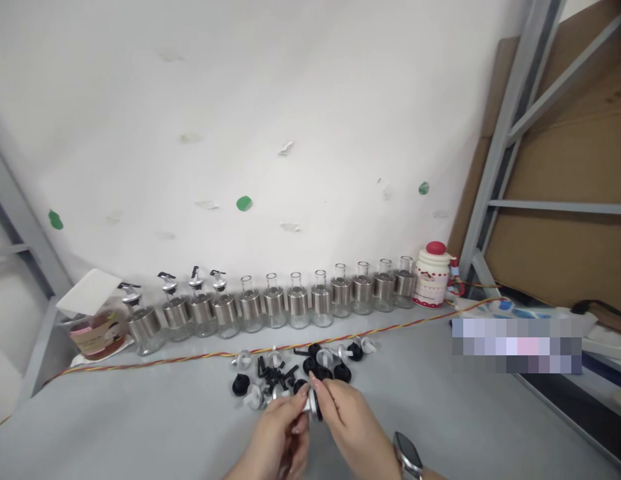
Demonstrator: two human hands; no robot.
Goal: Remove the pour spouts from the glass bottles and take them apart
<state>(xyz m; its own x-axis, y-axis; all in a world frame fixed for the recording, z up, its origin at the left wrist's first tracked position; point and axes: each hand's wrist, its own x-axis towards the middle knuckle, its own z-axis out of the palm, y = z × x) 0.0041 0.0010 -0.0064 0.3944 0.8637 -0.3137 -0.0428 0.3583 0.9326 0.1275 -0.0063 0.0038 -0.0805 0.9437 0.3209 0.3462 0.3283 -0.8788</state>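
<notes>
Between my two hands is a silver-and-black bottle pourer part [314,405]. My left hand [280,430] pinches its pale side, and my right hand [347,417] grips the black rim side. Fingers partly cover the piece, so its exact shape is hidden. Just beyond my hands lies a loose pile of pourer parts: black rubber stoppers [241,384], clear-and-silver discs [253,397] and small black levers [275,373]. Farther back stands a row of glass bottles with steel sleeves [297,302]. Several at the left carry pourer tops [169,283]; the others have bare necks.
A red-and-yellow twisted cord [190,360] runs across the grey table in front of the bottles. A labelled jar with amber contents [100,337] sits far left. At right stand a white jar with a red lid [432,277] and cluttered packets [535,313].
</notes>
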